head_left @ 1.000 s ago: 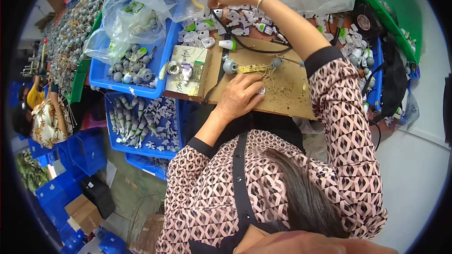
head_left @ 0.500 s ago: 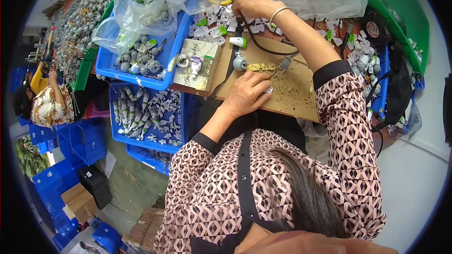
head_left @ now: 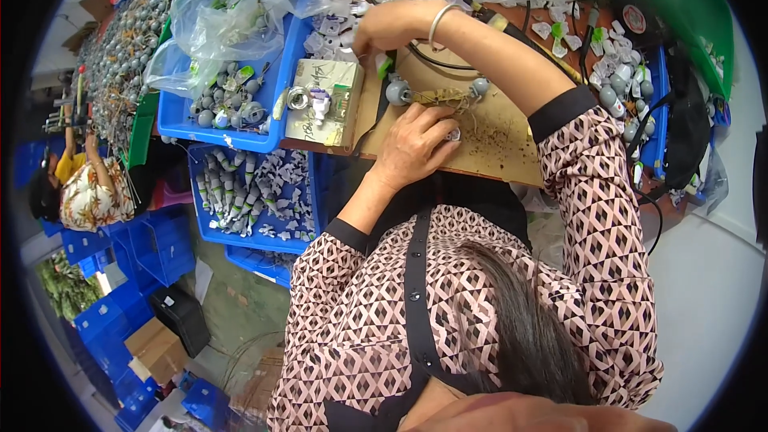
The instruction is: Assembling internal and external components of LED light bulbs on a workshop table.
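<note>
The left hand (head_left: 416,148) rests curled, palm down, on the brown board (head_left: 496,136) just below a wire piece with two grey round ends (head_left: 436,94) lying crosswise, while the right hand (head_left: 384,28) reaches beyond it, closed around small white parts (head_left: 340,36)

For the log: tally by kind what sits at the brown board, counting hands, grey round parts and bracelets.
Hands: 2, left hand and right hand
Grey round parts: 2, the second at
Bracelet: 1
Total: 5
</note>
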A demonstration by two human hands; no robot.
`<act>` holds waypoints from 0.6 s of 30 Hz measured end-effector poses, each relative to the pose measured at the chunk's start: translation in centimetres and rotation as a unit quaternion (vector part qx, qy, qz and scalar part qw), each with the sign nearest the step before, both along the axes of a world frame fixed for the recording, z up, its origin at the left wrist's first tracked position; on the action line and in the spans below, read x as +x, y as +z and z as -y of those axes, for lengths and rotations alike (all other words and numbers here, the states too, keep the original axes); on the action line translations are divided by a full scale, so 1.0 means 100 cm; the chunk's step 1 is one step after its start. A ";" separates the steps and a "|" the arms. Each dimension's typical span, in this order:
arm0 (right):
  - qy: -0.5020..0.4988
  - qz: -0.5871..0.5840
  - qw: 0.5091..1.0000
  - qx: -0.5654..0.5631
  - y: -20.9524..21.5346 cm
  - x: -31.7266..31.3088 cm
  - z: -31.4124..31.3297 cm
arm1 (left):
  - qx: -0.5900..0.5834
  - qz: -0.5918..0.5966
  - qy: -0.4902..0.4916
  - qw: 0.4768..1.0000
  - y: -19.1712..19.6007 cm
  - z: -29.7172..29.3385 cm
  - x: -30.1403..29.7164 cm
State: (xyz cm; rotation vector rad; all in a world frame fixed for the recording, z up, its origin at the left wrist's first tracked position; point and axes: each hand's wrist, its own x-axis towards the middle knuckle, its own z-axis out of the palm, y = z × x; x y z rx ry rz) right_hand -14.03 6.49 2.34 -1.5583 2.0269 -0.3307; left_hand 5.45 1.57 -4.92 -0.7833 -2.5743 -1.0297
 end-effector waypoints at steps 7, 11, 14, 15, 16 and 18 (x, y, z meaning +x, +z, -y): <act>-0.172 -0.095 0.979 -0.055 -0.005 -0.068 0.014 | -0.001 0.004 -0.010 1.000 0.006 -0.003 -0.002; -0.137 -0.193 0.897 -0.373 -0.010 -0.151 0.041 | -0.001 0.000 -0.029 1.000 0.007 -0.013 -0.004; -0.077 -0.243 0.929 -0.269 0.015 -0.192 0.067 | -0.005 0.015 -0.021 1.000 0.009 -0.015 -0.003; -0.008 -0.270 0.942 -0.201 0.017 -0.203 0.068 | -0.008 0.012 -0.029 0.999 0.010 -0.015 -0.003; -0.004 -0.267 0.942 -0.205 0.018 -0.194 0.072 | -0.010 0.019 -0.018 1.000 0.007 -0.011 0.000; -0.052 -0.252 0.964 -0.072 0.039 -0.145 0.072 | -0.017 0.027 0.011 0.999 0.007 -0.002 0.009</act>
